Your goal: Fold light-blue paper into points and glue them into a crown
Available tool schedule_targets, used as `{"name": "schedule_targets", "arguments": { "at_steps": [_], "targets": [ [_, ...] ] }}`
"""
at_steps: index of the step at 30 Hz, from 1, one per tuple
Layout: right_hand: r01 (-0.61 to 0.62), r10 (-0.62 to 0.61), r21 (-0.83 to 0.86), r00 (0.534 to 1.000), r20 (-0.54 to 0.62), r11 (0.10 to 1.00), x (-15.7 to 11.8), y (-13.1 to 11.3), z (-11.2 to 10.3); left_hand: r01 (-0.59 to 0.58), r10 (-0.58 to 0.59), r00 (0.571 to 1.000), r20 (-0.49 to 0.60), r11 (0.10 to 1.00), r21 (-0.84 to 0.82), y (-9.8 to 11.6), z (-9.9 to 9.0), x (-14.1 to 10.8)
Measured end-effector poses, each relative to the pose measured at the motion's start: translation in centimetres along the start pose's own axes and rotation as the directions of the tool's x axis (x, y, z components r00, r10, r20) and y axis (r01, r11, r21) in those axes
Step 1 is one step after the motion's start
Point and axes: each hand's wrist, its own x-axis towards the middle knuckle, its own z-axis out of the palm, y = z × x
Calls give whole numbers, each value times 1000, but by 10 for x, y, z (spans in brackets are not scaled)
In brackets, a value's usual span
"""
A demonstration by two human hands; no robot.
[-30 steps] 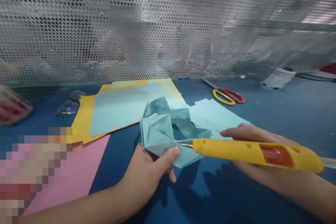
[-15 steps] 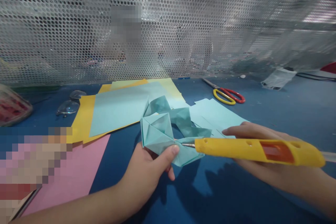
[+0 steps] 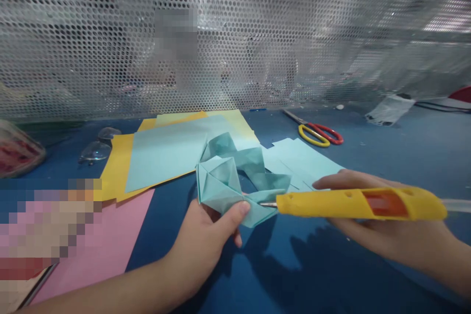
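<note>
My left hand [image 3: 209, 238] pinches a folded light-blue paper piece [image 3: 221, 194] between thumb and fingers, thumb on its near face. The piece has creased, pointed sections that curve round in an open ring above the table. In my right hand [image 3: 390, 235] is a yellow hot glue gun [image 3: 338, 203], with a translucent glue stick [image 3: 461, 205] coming out of its back end. Its metal tip is at a fold of the paper, just right of my left thumb; whether it touches cannot be made out. The gun's body hides most of my right fingers.
Yellow and pale-blue sheets [image 3: 162, 152] lie behind the paper piece, a pink sheet [image 3: 99, 250] at left. More blue sheets [image 3: 305, 157] and scissors [image 3: 312, 132] are at right. Glasses [image 3: 95, 152] rest at left, a white mask [image 3: 390, 109] far right. A perforated silvery screen [image 3: 235, 34] stands behind.
The glue gun has risen slightly, its back end most. The right side of the folded paper has shifted a little up and left. My left hand has barely moved.
</note>
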Motion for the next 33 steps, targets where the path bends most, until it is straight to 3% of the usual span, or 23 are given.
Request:
{"name": "schedule_targets", "arguments": {
  "at_steps": [5,17,27,33],
  "targets": [
    [-92,102,105,991,-86,990,3,2,-4,18,-18,1000,2,1000,-21,-3,-1,2],
    [-177,185,65,970,-157,982,-2,8,-1,50,-49,999,16,997,-58,-7,-5,3],
    [-92,98,41,979,-177,995,2,8,-2,38,-35,998,51,997,-69,-7,-5,4],
    [-122,122,13,968,-218,992,5,4,1,37,-34,998,59,998,-51,-5,-4,4]
  ]
}}
